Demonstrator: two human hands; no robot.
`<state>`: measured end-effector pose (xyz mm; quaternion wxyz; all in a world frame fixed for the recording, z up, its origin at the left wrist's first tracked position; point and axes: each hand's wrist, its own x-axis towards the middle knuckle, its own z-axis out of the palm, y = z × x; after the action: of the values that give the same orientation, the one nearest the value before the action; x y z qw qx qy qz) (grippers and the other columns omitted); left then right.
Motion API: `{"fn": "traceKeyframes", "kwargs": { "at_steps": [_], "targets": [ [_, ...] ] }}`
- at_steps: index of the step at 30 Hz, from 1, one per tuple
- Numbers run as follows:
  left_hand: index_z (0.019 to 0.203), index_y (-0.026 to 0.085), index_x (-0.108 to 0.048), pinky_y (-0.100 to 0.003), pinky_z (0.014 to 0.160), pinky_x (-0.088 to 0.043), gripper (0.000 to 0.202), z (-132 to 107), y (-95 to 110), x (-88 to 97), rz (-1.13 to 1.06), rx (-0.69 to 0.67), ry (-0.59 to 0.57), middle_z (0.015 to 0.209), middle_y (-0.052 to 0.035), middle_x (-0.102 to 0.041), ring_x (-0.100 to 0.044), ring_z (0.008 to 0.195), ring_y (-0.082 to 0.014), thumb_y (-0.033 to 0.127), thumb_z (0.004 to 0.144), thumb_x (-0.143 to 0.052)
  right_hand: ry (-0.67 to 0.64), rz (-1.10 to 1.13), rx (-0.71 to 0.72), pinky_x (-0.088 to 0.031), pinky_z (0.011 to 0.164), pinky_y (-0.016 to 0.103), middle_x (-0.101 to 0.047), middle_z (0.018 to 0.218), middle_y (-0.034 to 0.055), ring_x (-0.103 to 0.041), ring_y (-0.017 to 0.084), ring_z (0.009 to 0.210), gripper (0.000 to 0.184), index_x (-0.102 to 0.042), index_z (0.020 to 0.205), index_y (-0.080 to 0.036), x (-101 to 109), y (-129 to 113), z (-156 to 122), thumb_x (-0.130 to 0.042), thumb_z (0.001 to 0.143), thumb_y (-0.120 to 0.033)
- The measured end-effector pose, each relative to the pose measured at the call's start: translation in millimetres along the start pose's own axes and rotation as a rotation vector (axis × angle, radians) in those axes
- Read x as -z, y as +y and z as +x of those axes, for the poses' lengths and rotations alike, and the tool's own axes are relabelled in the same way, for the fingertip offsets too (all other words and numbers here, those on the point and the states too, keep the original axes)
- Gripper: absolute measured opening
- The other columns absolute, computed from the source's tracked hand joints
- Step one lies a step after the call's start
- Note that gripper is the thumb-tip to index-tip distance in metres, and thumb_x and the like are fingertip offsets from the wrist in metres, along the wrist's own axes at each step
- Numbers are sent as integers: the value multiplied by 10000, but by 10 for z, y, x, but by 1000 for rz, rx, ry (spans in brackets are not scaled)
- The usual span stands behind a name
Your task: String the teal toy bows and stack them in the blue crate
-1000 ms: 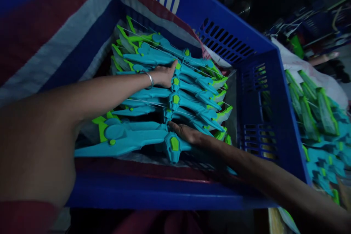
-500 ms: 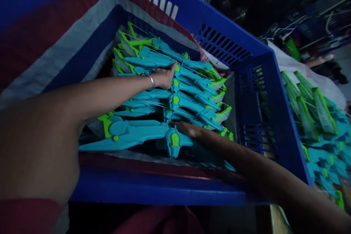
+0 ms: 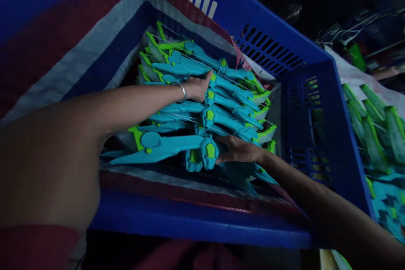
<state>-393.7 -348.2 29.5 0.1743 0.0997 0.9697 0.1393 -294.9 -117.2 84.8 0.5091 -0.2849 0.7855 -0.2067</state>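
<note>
A blue plastic crate (image 3: 319, 105) lined with a striped sack holds a row of several teal and green toy bows (image 3: 234, 112). My left hand (image 3: 198, 87), a bracelet on its wrist, lies on the far end of the row with its fingers pressed against the bows' middle grips. My right hand (image 3: 238, 151) rests flat on the nearest bow (image 3: 164, 147) just right of its green centre piece, fingers stretched out along it. The nearest bow sits pushed up against the others.
A striped red, white and blue sack (image 3: 72, 50) lines the crate's left side. More teal and green bows (image 3: 376, 135) lie on a surface to the right of the crate. Dark clutter and a fan fill the background.
My right hand has slid the nearest bow up and right, closer to the row. My left hand has stayed on the far bows. The view shifted slightly.
</note>
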Motion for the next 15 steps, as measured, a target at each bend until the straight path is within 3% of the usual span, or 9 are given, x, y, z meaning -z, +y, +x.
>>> {"fn": "traceKeyframes", "kwargs": {
  "at_steps": [3,5,9,12,15],
  "targets": [
    [1608,82,169,-418,1048,-470,1230,-29,17,14,36,10,8,1311,-217,-669,-626,1226,-355,171,743,-701,143,-134,-15,-434,702,277,-653,906,33,-583,187,815,428,-647,1045,-144,-162,-65,65,-745,842,-508],
    [1614,78,145,-417,1040,-475,1218,-50,22,21,43,5,10,1289,-214,-681,-635,1210,-355,156,738,-698,202,-228,-49,-432,712,288,-666,917,60,-604,198,816,373,-617,1081,-136,-346,-146,77,-710,893,-444],
    [1619,78,130,-406,1019,-486,1204,-71,17,17,68,-2,27,1292,-210,-682,-644,1190,-348,180,747,-694,243,-329,-81,-474,875,339,-687,1132,154,-663,279,1042,414,-565,1221,-115,-673,-320,49,-727,869,-260],
    [1620,73,120,-401,1005,-491,1194,-67,9,3,58,-3,29,1282,-213,-685,-646,1185,-349,194,756,-694,252,-284,-119,-483,941,369,-685,1176,165,-655,308,1131,462,-580,1238,-113,-701,-357,43,-764,833,-237],
    [1622,70,112,-412,1008,-487,1188,-52,-2,-15,45,-3,34,1262,-216,-692,-644,1194,-358,172,755,-694,238,-79,-136,-499,953,383,-681,1233,134,-646,312,1151,687,-593,1293,-142,-542,-299,33,-886,717,-376]
  ]
}}
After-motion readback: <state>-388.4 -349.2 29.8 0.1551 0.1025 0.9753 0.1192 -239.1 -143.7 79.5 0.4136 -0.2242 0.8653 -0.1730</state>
